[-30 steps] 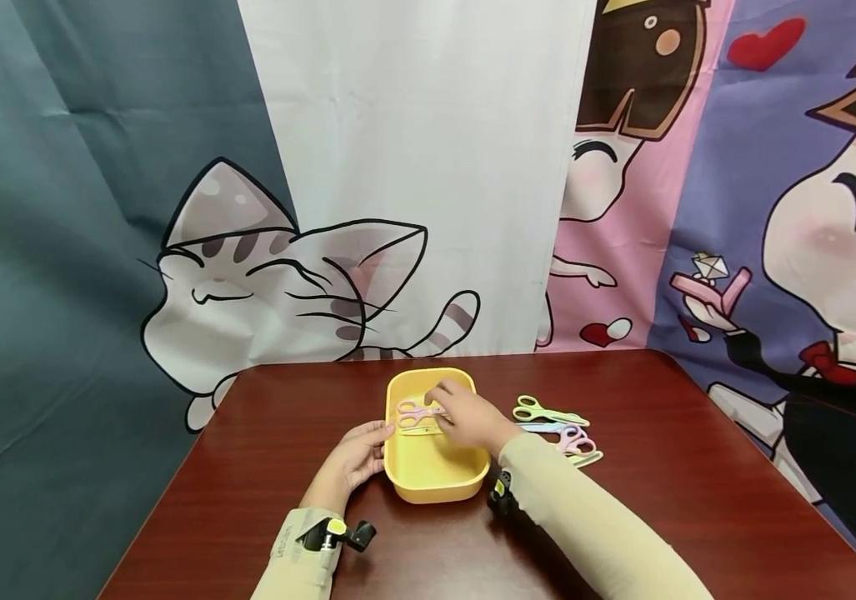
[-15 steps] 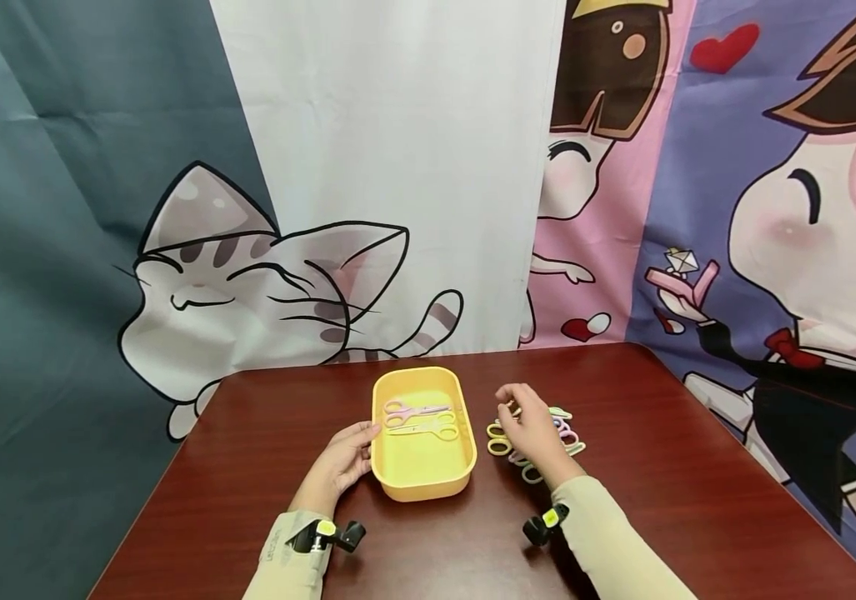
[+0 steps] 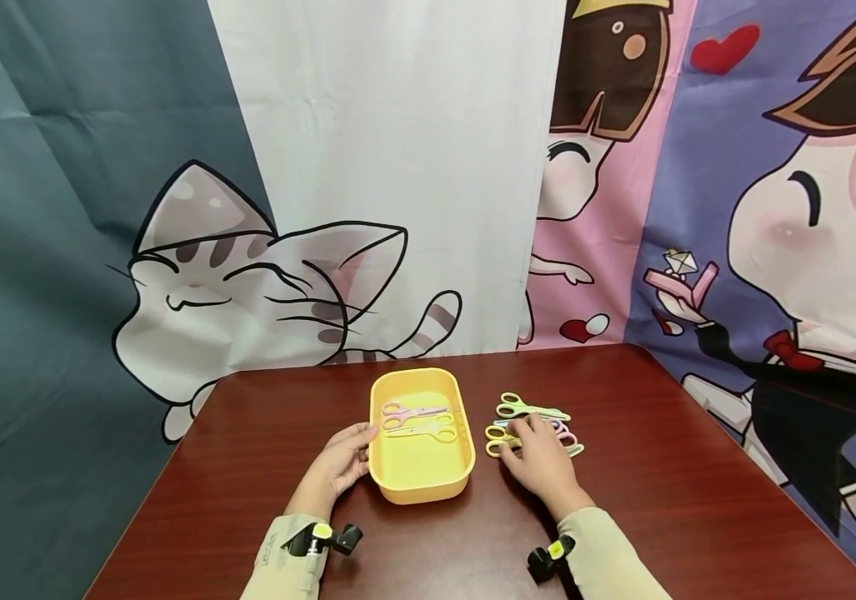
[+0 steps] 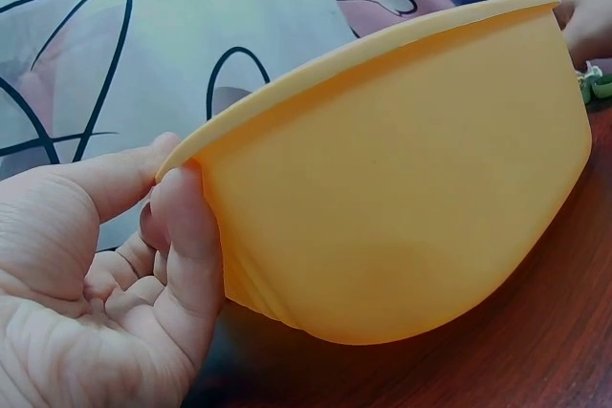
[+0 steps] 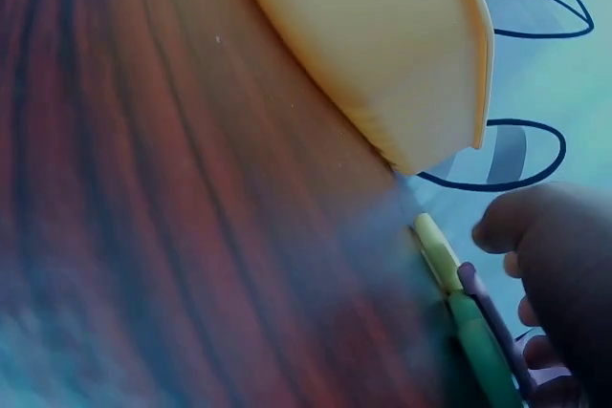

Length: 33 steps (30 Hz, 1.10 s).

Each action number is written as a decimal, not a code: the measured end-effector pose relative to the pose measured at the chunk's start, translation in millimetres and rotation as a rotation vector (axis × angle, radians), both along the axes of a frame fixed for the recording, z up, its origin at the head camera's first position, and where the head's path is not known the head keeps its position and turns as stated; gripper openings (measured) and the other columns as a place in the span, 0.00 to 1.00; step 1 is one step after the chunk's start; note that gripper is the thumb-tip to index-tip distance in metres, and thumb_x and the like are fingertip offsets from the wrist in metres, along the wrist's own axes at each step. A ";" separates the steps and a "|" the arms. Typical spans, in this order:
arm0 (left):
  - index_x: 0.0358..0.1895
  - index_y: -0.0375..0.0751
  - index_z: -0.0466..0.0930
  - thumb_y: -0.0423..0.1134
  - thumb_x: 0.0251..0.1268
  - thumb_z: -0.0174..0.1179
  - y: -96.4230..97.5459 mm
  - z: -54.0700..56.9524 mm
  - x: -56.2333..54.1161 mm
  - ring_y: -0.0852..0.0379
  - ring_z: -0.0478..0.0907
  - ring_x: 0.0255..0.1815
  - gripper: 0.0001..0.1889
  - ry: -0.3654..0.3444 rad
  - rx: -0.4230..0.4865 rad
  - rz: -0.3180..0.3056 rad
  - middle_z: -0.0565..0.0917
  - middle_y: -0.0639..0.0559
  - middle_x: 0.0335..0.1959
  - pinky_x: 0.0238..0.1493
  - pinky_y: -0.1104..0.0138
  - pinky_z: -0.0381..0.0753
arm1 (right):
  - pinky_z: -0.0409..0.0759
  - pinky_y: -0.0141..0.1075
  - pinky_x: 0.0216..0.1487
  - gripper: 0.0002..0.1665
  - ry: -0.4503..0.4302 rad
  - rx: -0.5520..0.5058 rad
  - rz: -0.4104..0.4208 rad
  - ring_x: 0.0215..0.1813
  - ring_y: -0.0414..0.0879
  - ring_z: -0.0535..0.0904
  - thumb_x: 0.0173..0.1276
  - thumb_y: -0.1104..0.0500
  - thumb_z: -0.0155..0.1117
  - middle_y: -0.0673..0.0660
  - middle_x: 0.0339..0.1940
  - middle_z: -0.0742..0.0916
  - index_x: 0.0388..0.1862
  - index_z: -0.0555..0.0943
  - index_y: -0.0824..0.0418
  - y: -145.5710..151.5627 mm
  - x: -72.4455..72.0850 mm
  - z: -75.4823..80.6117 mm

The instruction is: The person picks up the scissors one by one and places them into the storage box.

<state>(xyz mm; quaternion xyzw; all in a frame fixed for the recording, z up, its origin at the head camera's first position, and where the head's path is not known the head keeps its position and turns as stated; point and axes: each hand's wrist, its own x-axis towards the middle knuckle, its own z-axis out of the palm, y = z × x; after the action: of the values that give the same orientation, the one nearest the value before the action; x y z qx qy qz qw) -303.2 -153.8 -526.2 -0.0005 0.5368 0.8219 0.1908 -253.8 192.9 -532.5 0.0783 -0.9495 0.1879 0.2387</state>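
My left hand (image 3: 339, 468) holds a yellow plastic tray (image 3: 423, 493) by its left rim; in the left wrist view the thumb and fingers pinch the lip of the tray (image 4: 402, 179). Inside it lie pink-handled scissors (image 3: 396, 415) and yellow-handled scissors (image 3: 443, 431), side by side. Right of the tray, my right hand (image 3: 548, 468) reaches over a small pile of scissors, thumb and fingers spread around another yellow-handled pair (image 3: 498, 443). Green scissors (image 3: 513, 407) lie behind its fingertips, and purple handles (image 3: 566, 435) show beyond the hand, which hides part of the pile.
A dark red wooden table (image 3: 232, 483) carries everything. Behind its far edge hangs a cartoon-printed curtain (image 3: 412, 183). The right side of the tray stands a short way from the scissors pile.
My right hand has left the tray, moved right and lowered onto the scissors pile. The pink and yellow scissors now lie released in the tray. The left hand keeps its hold on the rim.
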 end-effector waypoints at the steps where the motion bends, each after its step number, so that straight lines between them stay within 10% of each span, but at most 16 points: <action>1: 0.48 0.35 0.72 0.34 0.79 0.53 -0.6 0.3 0.1 0.61 0.78 0.27 0.05 0.006 -0.002 -0.002 0.82 0.49 0.33 0.25 0.72 0.82 | 0.79 0.53 0.43 0.15 -0.002 0.005 0.001 0.46 0.58 0.77 0.58 0.52 0.73 0.57 0.41 0.79 0.41 0.82 0.56 -0.1 0.7 -1.1; 23: 0.48 0.37 0.71 0.34 0.79 0.52 1.1 -1.0 -0.4 0.63 0.76 0.25 0.04 0.013 0.012 -0.024 0.81 0.52 0.32 0.25 0.73 0.80 | 0.75 0.53 0.50 0.20 0.101 -0.066 0.156 0.49 0.59 0.74 0.40 0.71 0.65 0.56 0.44 0.79 0.35 0.81 0.55 3.7 -5.8 -19.1; 33: 0.46 0.39 0.71 0.35 0.79 0.53 -0.1 -2.6 -0.2 0.63 0.77 0.25 0.03 0.017 -0.008 -0.025 0.81 0.51 0.31 0.24 0.73 0.80 | 0.76 0.58 0.51 0.21 0.104 -0.152 0.019 0.53 0.68 0.73 0.44 0.71 0.65 0.64 0.50 0.78 0.40 0.81 0.60 3.2 -5.8 -21.0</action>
<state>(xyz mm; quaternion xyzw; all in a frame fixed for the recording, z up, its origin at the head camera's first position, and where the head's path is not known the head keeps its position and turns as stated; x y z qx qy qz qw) -303.4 -153.9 -528.8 0.0125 0.5415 0.8173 0.1966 -259.5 196.0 -553.6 0.0785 -0.9181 0.2575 0.2910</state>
